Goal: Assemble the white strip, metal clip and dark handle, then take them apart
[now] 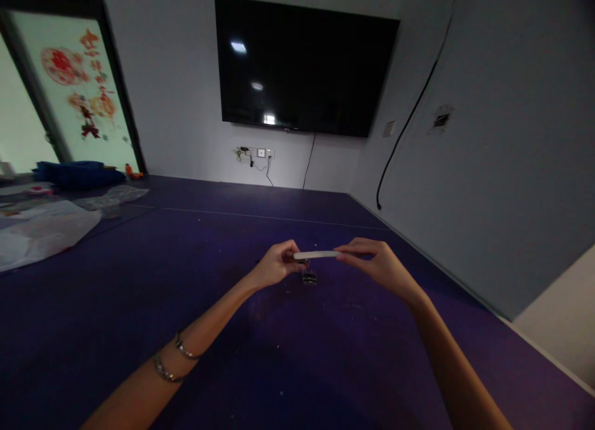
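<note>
One purple surface [162, 331] is being bordered by two grey walls [502, 170], one black television [307, 70] being held up at twelve o'clock. At nine o'clock, crumpled plastic [51, 232] is being supported. Centrally, one thin pale strip [317, 254] is being pinched at opposite ends by two separated hands: left hand [279, 263] at nine o'clock, right hand [372, 259] at three. Two bracelets [166, 371] are being worn on the left forearm [218, 328]. One small dark object [309, 277] is being seen just below the strip, at six.
</note>
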{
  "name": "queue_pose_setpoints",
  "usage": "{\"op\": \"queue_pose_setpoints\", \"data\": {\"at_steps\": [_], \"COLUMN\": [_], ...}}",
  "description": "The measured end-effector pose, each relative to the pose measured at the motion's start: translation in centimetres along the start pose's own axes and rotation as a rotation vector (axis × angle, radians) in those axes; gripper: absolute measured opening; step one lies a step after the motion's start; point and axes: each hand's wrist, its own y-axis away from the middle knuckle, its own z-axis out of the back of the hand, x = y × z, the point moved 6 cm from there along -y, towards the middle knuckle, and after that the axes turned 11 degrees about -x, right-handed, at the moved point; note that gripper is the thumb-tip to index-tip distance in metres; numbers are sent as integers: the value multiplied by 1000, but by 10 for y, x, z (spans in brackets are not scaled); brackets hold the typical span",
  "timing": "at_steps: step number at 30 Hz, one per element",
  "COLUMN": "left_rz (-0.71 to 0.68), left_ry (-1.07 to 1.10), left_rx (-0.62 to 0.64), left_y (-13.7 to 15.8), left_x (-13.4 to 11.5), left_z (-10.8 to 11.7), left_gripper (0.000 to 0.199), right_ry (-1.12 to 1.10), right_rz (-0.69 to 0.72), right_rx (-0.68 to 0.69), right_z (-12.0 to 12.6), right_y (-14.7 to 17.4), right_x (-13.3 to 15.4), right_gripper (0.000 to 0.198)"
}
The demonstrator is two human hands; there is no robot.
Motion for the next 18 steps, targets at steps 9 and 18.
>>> {"op": "queue_pose_setpoints", "data": {"at_steps": [9,18], "left_rz": [3,25], "left_ry": [1,-79], "left_rx": [2,-87], "left_y": [1,1], "left_x": [-1,8], "left_z": [-1,4], "left_gripper": [24,27], "right_ry": [2,-98], "right_rz": [-11,-161], "right_rx": [10,-307], "right_z": [0,15], "right_y": [0,-3], "right_x": [3,-31], "right_gripper": [25,29]}}
